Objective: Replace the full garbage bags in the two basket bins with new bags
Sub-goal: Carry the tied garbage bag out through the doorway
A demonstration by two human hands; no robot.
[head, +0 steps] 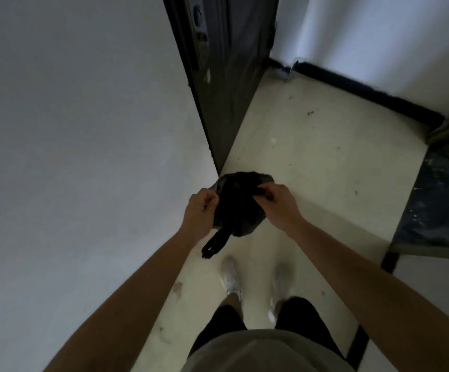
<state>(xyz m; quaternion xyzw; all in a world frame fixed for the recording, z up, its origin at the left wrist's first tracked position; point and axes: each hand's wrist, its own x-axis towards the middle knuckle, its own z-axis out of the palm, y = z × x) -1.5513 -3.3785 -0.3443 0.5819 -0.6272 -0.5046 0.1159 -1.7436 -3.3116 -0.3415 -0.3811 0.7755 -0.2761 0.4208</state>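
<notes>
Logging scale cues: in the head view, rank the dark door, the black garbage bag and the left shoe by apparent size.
1. dark door
2. black garbage bag
3. left shoe, which is farther from the camera than the bag, so this gap is unsure.

A pale grey wall (pixel 70 157) fills the side from 8 to 11 o'clock. At 12 o'clock a dark door (pixel 226 76) stands ajar, a lock plate (pixel 199 22) on its edge. The cream floor (pixel 311 162) carries dark specks (pixel 310 113). A black skirting (pixel 365 89) runs toward 2 o'clock below a white wall (pixel 392 36). A dark marbled floor strip (pixel 429 200) lies at 3 o'clock.
</notes>
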